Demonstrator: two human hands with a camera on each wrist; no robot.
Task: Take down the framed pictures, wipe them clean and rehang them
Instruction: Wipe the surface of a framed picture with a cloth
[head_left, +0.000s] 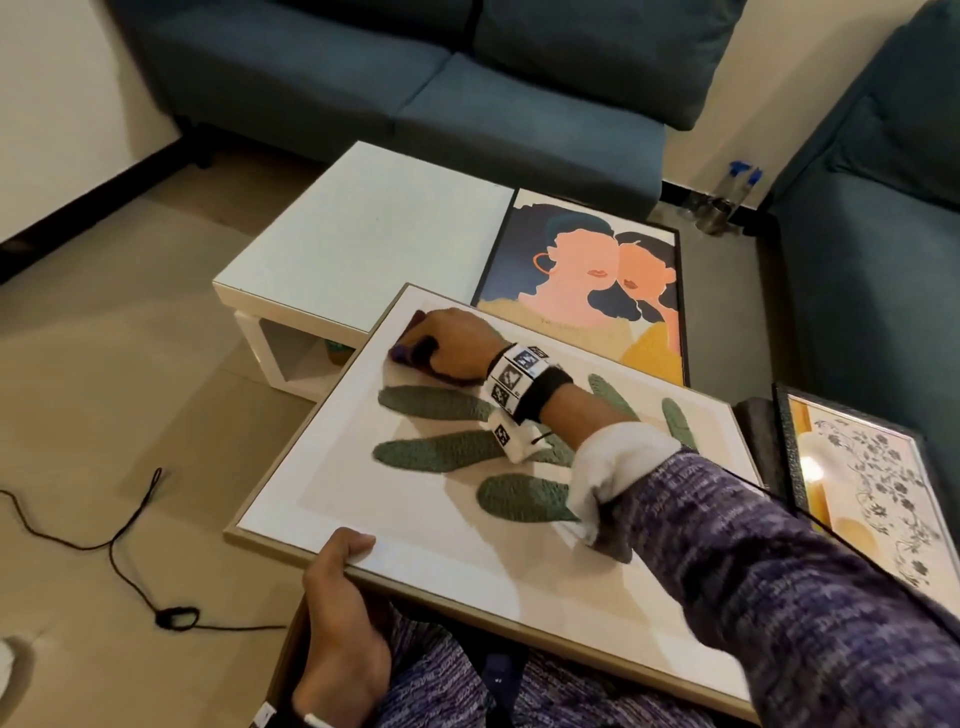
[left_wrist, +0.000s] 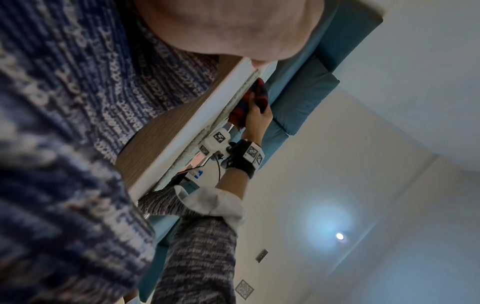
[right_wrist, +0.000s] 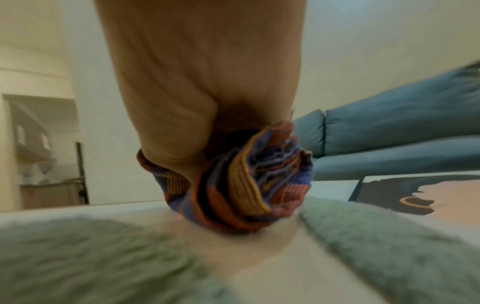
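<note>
- A teal sofa (head_left: 415, 93) runs along the far wall, and a second sofa section (head_left: 872, 249) fills the right side.
- The white counter (head_left: 363, 228) stands in front of the sofa on the tiled floor (head_left: 104, 415).
- The leaf picture (head_left: 441, 509), in a pale frame, lies across the person's lap, its far corner just over the near edge of the counter.
- The portrait picture (head_left: 587, 280), showing 2 faces, lies flat beyond the leaf picture, beside the counter; the leaf picture's far edge covers its lower part.
- A floral picture (head_left: 872, 478) in a dark frame lies to the right, partly hidden by the right sleeve (head_left: 779, 571).
- The right hand (head_left: 457, 343) has its grip clamped on a bunched striped cloth (head_left: 410, 348), pressed to the glass near the leaf picture's far corner.
- The left hand (head_left: 337, 582) has its grip closed on the near edge of the leaf picture, thumb on top.
- 2 spray bottles (head_left: 727, 202) stand on the floor between the sofas.
- A black cord (head_left: 130, 545) trails over the floor at left.
</note>
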